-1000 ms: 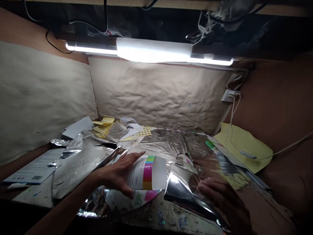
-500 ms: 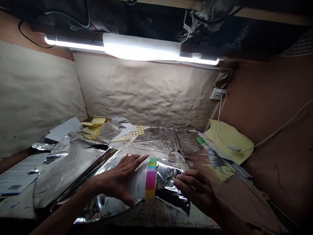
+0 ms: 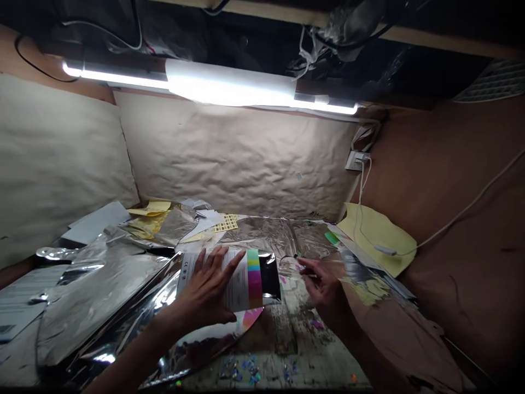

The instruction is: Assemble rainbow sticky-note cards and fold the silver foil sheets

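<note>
Your left hand [image 3: 205, 290] lies spread, fingers apart, on a colour-striped printed leaflet [image 3: 241, 279], which rests on silver foil [image 3: 192, 353] near the middle of the desk [image 3: 311, 350]. Your right hand [image 3: 324, 290] sits just beside it, fingers drawn together; you cannot tell whether they hold anything.

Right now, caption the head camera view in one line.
Left hand presses a printed leaflet with color bars onto silver foil, right hand beside it.

A cramped makeshift craft nook, with brown-paper-lined walls [image 3: 233, 158], a strip light [image 3: 229, 90] overhead, and foil sheets [image 3: 98, 295] strewn over a scuffed workbench [image 3: 266, 350].
</note>
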Demonstrator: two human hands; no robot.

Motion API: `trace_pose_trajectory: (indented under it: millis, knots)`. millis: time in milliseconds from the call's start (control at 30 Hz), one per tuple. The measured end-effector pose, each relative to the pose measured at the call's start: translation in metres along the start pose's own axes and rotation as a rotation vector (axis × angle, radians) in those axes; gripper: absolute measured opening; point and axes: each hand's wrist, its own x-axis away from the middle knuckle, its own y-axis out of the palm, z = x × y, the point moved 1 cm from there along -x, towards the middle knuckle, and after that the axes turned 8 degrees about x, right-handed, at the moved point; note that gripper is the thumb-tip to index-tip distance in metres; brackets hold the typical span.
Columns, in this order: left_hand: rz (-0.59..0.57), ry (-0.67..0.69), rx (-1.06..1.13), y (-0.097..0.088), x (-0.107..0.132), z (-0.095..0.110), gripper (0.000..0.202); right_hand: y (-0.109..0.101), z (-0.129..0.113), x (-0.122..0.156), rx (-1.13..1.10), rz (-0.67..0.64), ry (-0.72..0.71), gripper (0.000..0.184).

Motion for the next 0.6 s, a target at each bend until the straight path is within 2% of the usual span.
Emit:
trace_pose_trajectory:
  millis: [67,133,267,333,433,467,500,533,600]
  knots:
    - [0.062,0.006,-0.068,0.008,-0.003,0.003,0.13,0.011,0.001,-0.004,-0.322,-0.126,0.287,0.049]
    - [0.109,0.033,-0.108,0.016,-0.009,0.009,0.126,0.026,-0.006,-0.009,-0.583,-0.305,0.401,0.054]
    - [0.188,0.04,-0.134,0.025,-0.024,0.026,0.118,0.046,-0.026,-0.027,-0.867,-0.543,0.364,0.048]
    - [0.199,0.04,-0.131,0.027,-0.027,0.03,0.115,0.049,-0.031,-0.039,-0.89,-0.682,0.333,0.046]
    - [0.224,0.023,-0.133,0.03,-0.028,0.028,0.114,0.05,-0.034,-0.053,-0.795,-0.854,0.284,0.048]
    - [0.25,-0.001,-0.134,0.031,-0.027,0.027,0.114,0.05,-0.034,-0.056,-0.744,-0.848,0.252,0.051]
    - [0.289,-0.04,-0.133,0.032,-0.026,0.025,0.113,0.051,-0.035,-0.057,-0.678,-0.778,0.206,0.055]
    - [0.336,-0.089,-0.128,0.033,-0.026,0.025,0.113,0.05,-0.036,-0.057,-0.593,-0.634,0.149,0.06]
    - [0.439,-0.192,-0.094,0.036,-0.027,0.027,0.119,0.049,-0.038,-0.052,-0.394,-0.185,0.029,0.081]
